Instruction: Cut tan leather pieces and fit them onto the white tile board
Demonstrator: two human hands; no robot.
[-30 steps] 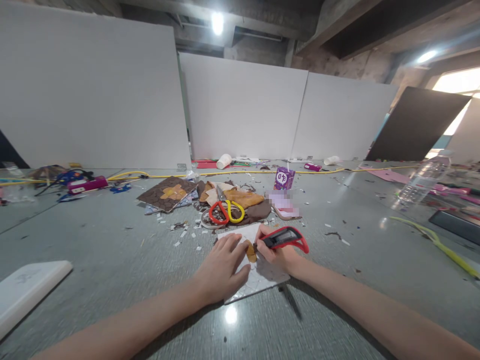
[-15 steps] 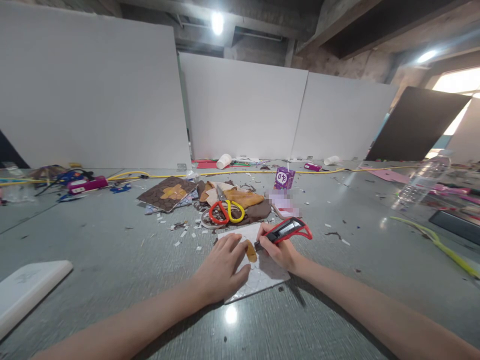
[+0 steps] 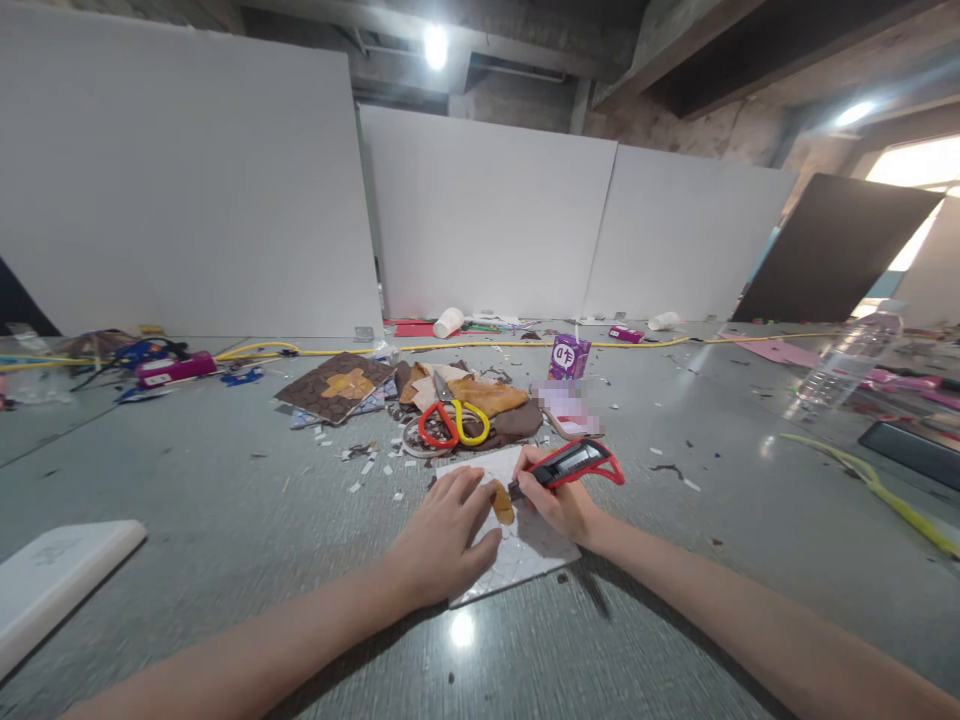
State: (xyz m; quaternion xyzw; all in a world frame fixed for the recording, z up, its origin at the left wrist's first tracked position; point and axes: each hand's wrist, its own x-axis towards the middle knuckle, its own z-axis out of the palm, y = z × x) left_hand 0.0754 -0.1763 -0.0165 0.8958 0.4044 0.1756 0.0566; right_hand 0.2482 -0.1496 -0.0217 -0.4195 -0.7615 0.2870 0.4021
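Observation:
My right hand (image 3: 553, 500) is closed around a red and black utility knife (image 3: 574, 462), its tip pointing down and left at the edge of a small tan piece (image 3: 503, 503). That piece lies on a white patterned sheet (image 3: 517, 565) on the table. Spread over the sheet's left side, my left hand (image 3: 454, 530) has its fingers apart, with the fingertips touching or very close to the tan piece. Just beyond the sheet rest scissors (image 3: 454, 424) with one red and one yellow handle, on a heap of brown and tan scraps (image 3: 502, 400).
A brown square with a tan flower (image 3: 334, 388) lies left of the scraps. Behind them stands a purple drink carton (image 3: 568, 357). A yellow cable (image 3: 480, 345) crosses the back. At right are a clear bottle (image 3: 847, 360) and a dark phone-like slab (image 3: 911, 452); a white box (image 3: 67, 575) sits at left.

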